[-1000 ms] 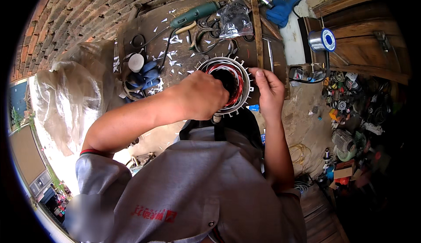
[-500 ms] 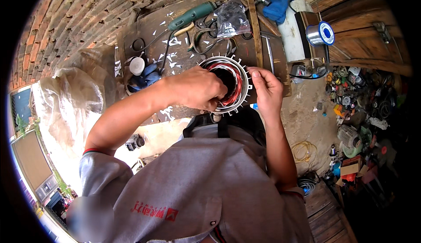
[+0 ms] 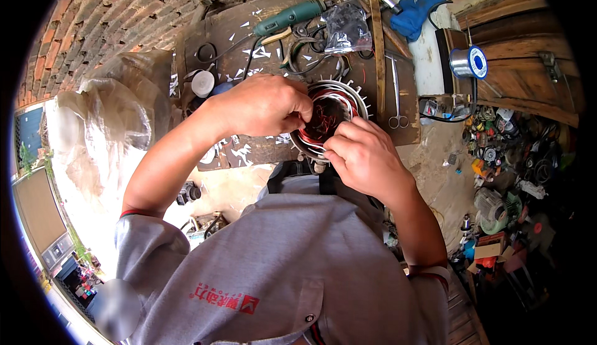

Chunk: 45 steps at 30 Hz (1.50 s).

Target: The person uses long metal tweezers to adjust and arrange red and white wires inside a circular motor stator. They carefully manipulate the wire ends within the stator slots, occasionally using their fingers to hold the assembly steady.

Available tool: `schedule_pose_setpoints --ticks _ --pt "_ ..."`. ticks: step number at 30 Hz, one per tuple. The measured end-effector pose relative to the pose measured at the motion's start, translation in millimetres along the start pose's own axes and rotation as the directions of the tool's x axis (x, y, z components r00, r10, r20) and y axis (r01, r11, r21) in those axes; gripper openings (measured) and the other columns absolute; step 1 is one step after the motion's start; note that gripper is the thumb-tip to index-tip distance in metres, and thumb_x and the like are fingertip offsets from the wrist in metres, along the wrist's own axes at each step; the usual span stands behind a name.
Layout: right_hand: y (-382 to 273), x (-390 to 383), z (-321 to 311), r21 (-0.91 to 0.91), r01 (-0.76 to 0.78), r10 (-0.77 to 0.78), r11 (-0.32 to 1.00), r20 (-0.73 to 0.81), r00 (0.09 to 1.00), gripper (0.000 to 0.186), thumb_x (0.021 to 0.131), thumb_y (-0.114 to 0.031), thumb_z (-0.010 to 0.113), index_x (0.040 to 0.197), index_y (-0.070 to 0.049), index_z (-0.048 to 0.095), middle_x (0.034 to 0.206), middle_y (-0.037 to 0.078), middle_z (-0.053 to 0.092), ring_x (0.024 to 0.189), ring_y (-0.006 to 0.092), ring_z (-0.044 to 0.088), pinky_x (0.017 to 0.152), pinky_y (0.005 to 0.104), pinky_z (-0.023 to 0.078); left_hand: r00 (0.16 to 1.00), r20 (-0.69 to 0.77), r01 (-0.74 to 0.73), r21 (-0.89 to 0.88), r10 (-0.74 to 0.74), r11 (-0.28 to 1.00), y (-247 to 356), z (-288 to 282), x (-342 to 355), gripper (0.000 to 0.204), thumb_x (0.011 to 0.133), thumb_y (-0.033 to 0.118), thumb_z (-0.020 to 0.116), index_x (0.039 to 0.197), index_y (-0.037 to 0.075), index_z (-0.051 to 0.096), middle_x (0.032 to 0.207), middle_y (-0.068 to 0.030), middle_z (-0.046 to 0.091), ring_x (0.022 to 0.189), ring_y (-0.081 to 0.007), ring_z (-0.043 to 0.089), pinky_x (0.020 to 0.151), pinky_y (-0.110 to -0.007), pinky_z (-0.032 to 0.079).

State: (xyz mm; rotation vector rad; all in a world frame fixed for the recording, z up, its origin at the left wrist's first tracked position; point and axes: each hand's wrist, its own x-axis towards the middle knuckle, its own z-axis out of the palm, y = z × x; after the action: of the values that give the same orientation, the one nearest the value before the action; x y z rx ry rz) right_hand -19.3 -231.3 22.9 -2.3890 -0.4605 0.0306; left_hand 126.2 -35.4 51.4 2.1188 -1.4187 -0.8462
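A round motor housing [image 3: 295, 137] with fins around its outside stands at the bench's near edge, in front of my body. Inside it are copper-red wire windings [image 3: 324, 118] ringed by white sleeving or cord [image 3: 333, 87]. My left hand [image 3: 264, 107] is over the left rim, its thumb and forefinger closed in a pinch beside the windings. At the near right rim, my right hand [image 3: 365, 157] has its fingers closed against the coil edge. Whatever lies between the fingertips of either hand is too small or hidden to make out.
Behind the housing lie a green power tool [image 3: 291, 17], a plastic bag [image 3: 346, 27] and a wooden strip [image 3: 375, 46]. Scissors [image 3: 397, 96] rest at the right, near a solder wire spool [image 3: 467, 62]. A white round container [image 3: 203, 83] and scattered white scraps are at the left.
My right hand has moved from the housing's right outer side onto its near right rim. My left hand has lifted from the opening toward the left rim, uncovering more of the windings.
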Motion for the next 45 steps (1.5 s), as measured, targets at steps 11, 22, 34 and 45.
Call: schedule_pose_setpoints --ticks 11,22,34,45 --pt "-7.2 24.0 10.5 -0.189 0.04 0.007 0.981 0.238 0.971 0.012 0.076 -0.013 0.066 0.082 -0.003 0.065 0.082 0.01 0.063 0.085 0.0272 0.062 0.079 0.0404 0.051 0.999 0.034 0.009 0.045 -0.011 0.999 4.9 10.5 -5.7 0.012 0.078 0.016 0.073 0.089 0.011 0.071 0.087 -0.0054 0.066 0.083 -0.0296 0.067 0.068 -0.042 0.052" --pt "11.7 15.8 5.6 -0.174 0.148 -0.106 0.974 0.231 0.967 0.012 0.079 -0.014 0.067 0.08 -0.003 0.063 0.083 0.01 0.06 0.089 0.0273 0.059 0.086 0.0392 0.045 0.996 0.063 -0.079 0.148 0.07 0.986 5.1 34.0 6.5 0.012 0.077 0.018 0.072 0.087 0.012 0.068 0.087 -0.0036 0.064 0.085 -0.0301 0.066 0.069 -0.045 0.053" --pt "1.7 18.9 -0.1 -0.115 0.007 0.025 0.993 0.271 0.962 0.006 0.074 -0.007 0.066 0.08 -0.005 0.065 0.084 0.009 0.063 0.086 0.0273 0.06 0.083 0.0391 0.046 0.99 -0.011 -0.137 0.163 0.14 0.977 7.4 38.5 2.2 0.007 0.076 0.017 0.068 0.078 0.011 0.07 0.084 -0.0044 0.066 0.082 -0.0296 0.067 0.069 -0.042 0.054" --pt "15.8 19.9 -5.3 -0.056 0.015 0.002 0.998 0.299 0.954 0.002 0.078 -0.009 0.068 0.08 -0.008 0.068 0.08 0.007 0.064 0.084 0.0277 0.062 0.083 0.0395 0.044 0.988 -0.077 -0.125 0.136 0.136 0.983 8.7 42.3 0.9 0.006 0.078 0.016 0.068 0.081 0.011 0.068 0.084 -0.005 0.063 0.077 -0.0309 0.065 0.063 -0.045 0.052"
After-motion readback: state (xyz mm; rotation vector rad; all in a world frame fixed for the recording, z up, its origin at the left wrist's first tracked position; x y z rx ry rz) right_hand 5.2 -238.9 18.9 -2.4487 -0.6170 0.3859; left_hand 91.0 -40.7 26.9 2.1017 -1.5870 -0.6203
